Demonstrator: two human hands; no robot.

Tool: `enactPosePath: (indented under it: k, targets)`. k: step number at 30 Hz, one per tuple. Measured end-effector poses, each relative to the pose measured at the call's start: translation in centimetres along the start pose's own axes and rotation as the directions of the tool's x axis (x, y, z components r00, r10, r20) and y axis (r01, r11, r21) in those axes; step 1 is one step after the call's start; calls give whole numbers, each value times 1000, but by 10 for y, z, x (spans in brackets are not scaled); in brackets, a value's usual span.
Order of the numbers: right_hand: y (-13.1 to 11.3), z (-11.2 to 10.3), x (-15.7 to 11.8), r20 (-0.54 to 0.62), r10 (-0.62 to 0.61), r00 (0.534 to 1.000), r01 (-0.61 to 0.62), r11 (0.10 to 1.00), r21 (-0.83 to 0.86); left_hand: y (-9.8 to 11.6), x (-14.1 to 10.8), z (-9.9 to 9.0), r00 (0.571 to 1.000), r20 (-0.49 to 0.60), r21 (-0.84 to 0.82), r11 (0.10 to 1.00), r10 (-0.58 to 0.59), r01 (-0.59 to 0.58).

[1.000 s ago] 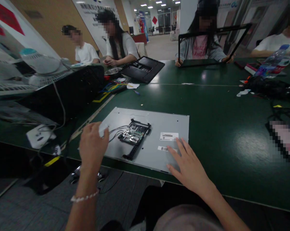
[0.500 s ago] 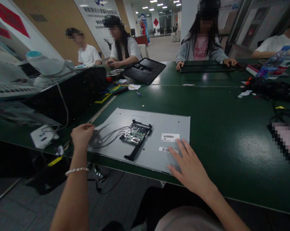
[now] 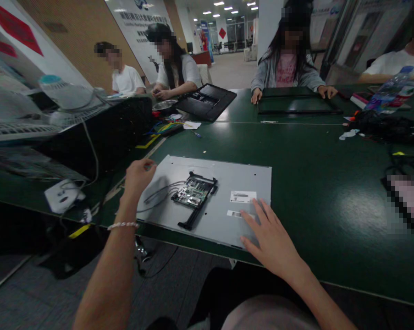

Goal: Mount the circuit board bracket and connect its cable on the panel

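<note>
In front of me a grey metal display panel (image 3: 227, 176) lies flat on the table. A green circuit board (image 3: 193, 195) in a black bracket sits on it, with thin grey cables (image 3: 158, 190) running left. My left hand (image 3: 140, 176) is raised over the panel's left end, its fingers pinched together; whatever is between them is hidden. Fingers spread, my right hand (image 3: 270, 233) rests on the panel's near right part. It partly covers a small barcode label (image 3: 234, 213), below a larger white label (image 3: 243, 197).
A black monitor housing (image 3: 208, 101) lies across the table beside a small screwdriver (image 3: 196, 134). One co-worker touches a black frame (image 3: 299, 111). A white fan (image 3: 62, 101) stands left, plastic bottles (image 3: 387, 94) right. A white box (image 3: 64, 196) sits near the left edge.
My left hand has moved right and up from the panel's left edge; the pale strip seen at its fingertips no longer shows. My right hand stays in place.
</note>
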State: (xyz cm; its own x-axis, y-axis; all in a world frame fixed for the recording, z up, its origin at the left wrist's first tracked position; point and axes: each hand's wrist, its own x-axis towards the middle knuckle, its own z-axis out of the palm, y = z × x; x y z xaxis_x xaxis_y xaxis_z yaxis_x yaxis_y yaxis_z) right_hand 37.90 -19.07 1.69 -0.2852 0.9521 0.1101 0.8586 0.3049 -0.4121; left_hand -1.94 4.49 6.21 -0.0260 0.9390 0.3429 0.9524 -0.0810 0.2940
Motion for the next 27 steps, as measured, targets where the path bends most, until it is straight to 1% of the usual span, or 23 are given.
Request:
enactPosePath:
  k: [2,4,7,9,11,13,15,18,20,23,25,27]
  targets:
    - [-1,1,-1,2,-1,1000,1,1000,9,22,12,12,991,122,-69,996,60,-52]
    - [0,0,-2,2,0,1000,0,1000,21,43,21,26,969,224,-141,987,107,-76]
    - [5,-4,-4,7,3,1000,-4,999,35,68,32,45,924,357,-247,968,140,-51]
    - [9,-7,-4,10,8,1000,-9,999,41,77,36,55,916,382,-275,961,127,-18]
    - [12,-8,-2,10,11,1000,-12,999,48,78,40,61,929,356,-275,961,102,0]
    - [14,-8,0,7,11,1000,-12,998,57,71,43,62,944,324,-280,960,68,27]
    - [15,-5,3,2,10,1000,-10,998,65,58,47,58,960,279,-283,957,18,65]
    - [15,-1,8,-2,6,1000,-6,998,63,28,54,46,973,185,-309,932,-138,191]
    - [14,2,10,-6,4,1000,-4,998,59,7,58,37,954,125,-330,895,-273,299]
    - [13,4,11,-12,2,1000,-2,998,59,-23,61,26,897,82,-337,835,-434,435]
    - [12,4,11,-14,2,1000,-1,998,60,-38,58,22,859,87,-332,798,-505,502]
    - [10,5,10,-15,2,1000,-1,998,62,-50,51,20,835,96,-321,777,-542,541]
